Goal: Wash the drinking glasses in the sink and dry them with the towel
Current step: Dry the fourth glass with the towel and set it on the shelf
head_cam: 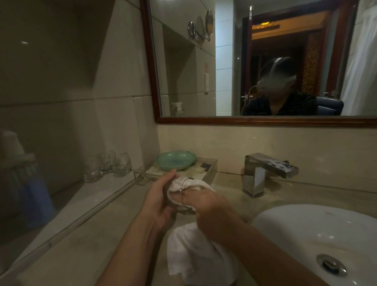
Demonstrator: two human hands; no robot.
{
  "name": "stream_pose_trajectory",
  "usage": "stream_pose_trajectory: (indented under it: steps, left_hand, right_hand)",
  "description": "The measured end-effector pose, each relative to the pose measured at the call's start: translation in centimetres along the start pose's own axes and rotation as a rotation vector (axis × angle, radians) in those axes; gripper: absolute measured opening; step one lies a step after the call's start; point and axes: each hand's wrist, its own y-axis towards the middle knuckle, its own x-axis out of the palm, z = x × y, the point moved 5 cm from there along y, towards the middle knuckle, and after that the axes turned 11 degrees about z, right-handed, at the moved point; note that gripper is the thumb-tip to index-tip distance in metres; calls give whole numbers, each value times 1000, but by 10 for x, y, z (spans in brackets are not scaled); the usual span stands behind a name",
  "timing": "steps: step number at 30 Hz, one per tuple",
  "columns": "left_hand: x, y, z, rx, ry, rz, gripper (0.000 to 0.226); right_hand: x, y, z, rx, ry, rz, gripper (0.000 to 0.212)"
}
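A dark wood-framed wall mirror [265, 53] fills the upper right above the beige stone bench [84, 244], which runs from the glass partition on the left to the round white ceramic sink [317, 234] at lower right. The bench surface left of the forearms lies bare up to the partition's edge. A white cotton towel [194, 250] hangs over the bench's near edge, its upper end stuffed into a clear drinking glass [183, 199]. A square chrome tap [268, 171] stands behind the sink rim. A pale green shallow dish [175, 160] sits on a clear tray at the back. Two clear stemless glasses [110, 165] stand against the partition. The left hand [160, 200] is curled around the held glass; the right hand [205, 204] pinches towel at its rim.
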Motion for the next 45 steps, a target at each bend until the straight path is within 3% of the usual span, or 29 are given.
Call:
stream_pose_trajectory:
  steps: [4, 6, 9, 11, 13, 14, 16, 20, 25, 27, 29, 31, 34, 37, 39, 42, 43, 45]
  left_hand:
    - [-10, 15, -1, 95, -16, 32, 33]
    - [-12, 18, -3, 164, -54, 54, 33]
    - [-9, 13, 3, 343, -95, 95, 24]
    - [-7, 7, 9, 460, -82, 88, 17]
    - [-6, 3, 11, 549, -26, 91, 14]
    - [-5, 2, 11, 580, 2, 86, 12]
    - [-4, 0, 9, 596, 30, 62, 12]
    - [2, 7, -1, 420, 145, -20, 39]
    - [1, 4, -6, 147, 251, -1, 59]
    - [-3, 4, -9, 80, 271, 17, 64]
    - [-5, 5, -10, 67, 196, 37, 46]
    - [-8, 7, -6, 143, 117, 78, 24]
    - [-7, 8, 1, 344, 49, 83, 12]
    - [-5, 0, 10, 470, 37, 82, 22]
    - [-6, -4, 13, 520, 31, 67, 20]
    - [-3, -10, 12, 556, 29, 52, 19]
    - [-3, -10, 11, 572, 30, 62, 20]
    - [-5, -8, 12, 621, 51, 110, 20]
  right_hand:
    - [9, 3, -8, 121, 212, -89, 37]
    - [8, 7, -12, 419, 483, -159, 26]
    - [4, 6, -13, 868, 1008, -241, 25]
    - [-3, 6, -18, 925, 1158, -277, 17]
    - [-7, 4, -20, 925, 1207, -257, 24]
    - [-7, 3, -19, 903, 1171, -222, 31]
    - [-5, 2, -12, 756, 868, -83, 37]
    - [-17, 7, -7, 317, 392, 120, 39]
    - [-16, 3, -2, -24, 45, 109, 41]
    - [-13, -2, -5, -17, -45, 106, 49]
    - [-8, -3, -10, 2, -83, 75, 49]
    - [-2, -1, -11, 35, 23, 34, 48]
    - [6, 2, -11, 137, 97, -12, 50]
    - [1, 4, -15, 396, 388, -89, 37]
    - [2, 13, -19, 447, 545, -218, 31]
    - [3, 27, -4, 561, 510, -328, 52]
    - [6, 27, 4, 669, 551, -351, 53]
    - [4, 27, 3, 711, 530, -309, 53]
